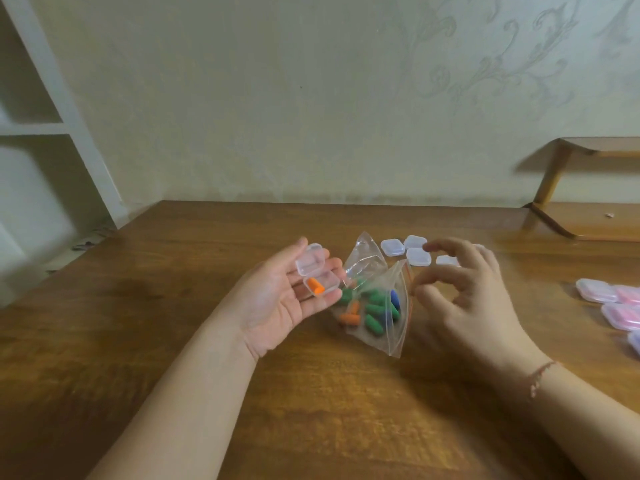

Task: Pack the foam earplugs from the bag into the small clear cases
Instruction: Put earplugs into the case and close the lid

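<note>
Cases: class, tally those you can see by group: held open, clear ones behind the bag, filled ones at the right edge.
Open case, on left hand: 1
Clear cases behind bag: 4 (right hand may hide more)
Filled cases at right edge: 4 (frame cuts group)
Total visible: 9

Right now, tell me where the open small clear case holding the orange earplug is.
In the head view, the open small clear plastic case with one orange foam earplug rests on the left hand's fingers, left of centre, beside the clear zip bag.
</note>
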